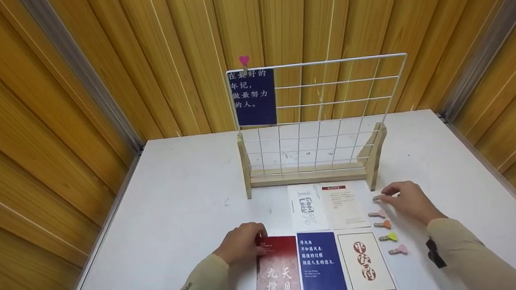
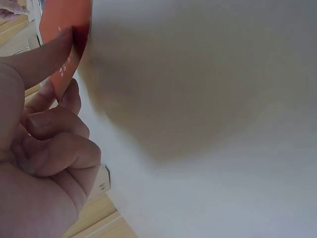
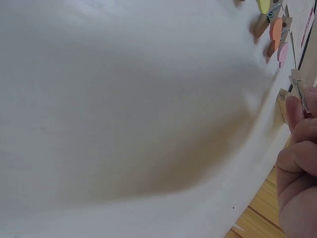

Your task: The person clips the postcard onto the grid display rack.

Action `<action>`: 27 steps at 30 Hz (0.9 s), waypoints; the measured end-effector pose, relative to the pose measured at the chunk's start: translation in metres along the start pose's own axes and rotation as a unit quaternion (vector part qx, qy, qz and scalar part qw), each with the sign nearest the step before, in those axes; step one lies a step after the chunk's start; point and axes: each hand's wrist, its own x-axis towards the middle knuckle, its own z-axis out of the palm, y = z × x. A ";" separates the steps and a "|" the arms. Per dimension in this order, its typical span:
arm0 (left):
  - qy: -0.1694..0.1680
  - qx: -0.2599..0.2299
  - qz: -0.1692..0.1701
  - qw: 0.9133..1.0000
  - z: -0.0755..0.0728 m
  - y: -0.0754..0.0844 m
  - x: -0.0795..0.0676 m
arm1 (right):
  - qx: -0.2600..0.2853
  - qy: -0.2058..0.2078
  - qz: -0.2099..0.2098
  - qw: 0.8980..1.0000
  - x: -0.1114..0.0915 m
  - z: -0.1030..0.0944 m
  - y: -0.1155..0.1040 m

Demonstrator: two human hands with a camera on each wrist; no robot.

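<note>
One red card (image 1: pixel 278 270) is lying on the desk (image 1: pixel 156 201), long axis running away; fingers (image 1: pixel 251 229) of the left hand (image 1: pixel 239 243) are pinching its far left corner. Beyond, rightward, the right hand (image 1: pixel 411 203) is gripping a clip (image 1: pixel 376 197) before the wire grid (image 1: pixel 334 102).

Printed rectangular cards: six counted. One dark-blue card (image 1: pixel 258 112) hung on white wire grid; five laid out: red card (image 1: pixel 277 259), blue card (image 1: pixel 323 284), white card (image 1: pixel 302 208), cream red-headed card (image 1: pixel 343 211), cream framed card (image 1: pixel 353 280). Small wooden clips: six counted. One pink heart-topped clip (image 1: pixel 244 61) fixed on grid, one plain-ended clip (image 1: pixel 376 198) held, one orange-topped clip (image 1: pixel 383 224), one yellow-topped clip (image 1: pixel 389 237), two pink-topped clips (image 1: pixel 398 250) laid down. White wire grid (image 1: pixel 320 103): one. Hands: two seen, left hand (image 1: pixel 241 243), right hand (image 1: pixel 409 200).
</note>
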 end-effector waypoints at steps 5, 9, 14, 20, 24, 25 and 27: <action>-0.002 0.004 0.004 1.000 -0.007 0.000 -0.002 | 0.006 -0.006 0.027 1.000 -0.001 0.001 0.002; -0.011 0.016 -0.001 1.000 -0.015 0.003 -0.002 | 0.010 -0.006 0.041 0.999 -0.003 0.000 0.002; -0.022 0.033 0.006 0.999 -0.025 0.006 -0.001 | 0.016 -0.003 0.043 0.999 -0.003 -0.002 0.001; -0.039 0.003 0.001 0.999 -0.036 0.011 -0.001 | 0.016 0.007 0.027 0.999 -0.003 -0.002 0.002; -0.044 -0.015 0.007 0.999 -0.044 0.014 0.001 | 0.013 0.026 0.000 1.000 -0.005 -0.001 0.002; -0.043 -0.020 0.014 0.999 -0.046 0.014 0.002 | 0.013 0.031 -0.004 0.999 -0.005 -0.001 0.003; -0.044 -0.029 0.023 0.998 -0.051 0.015 0.003 | 0.016 0.035 -0.005 0.999 -0.006 -0.001 0.003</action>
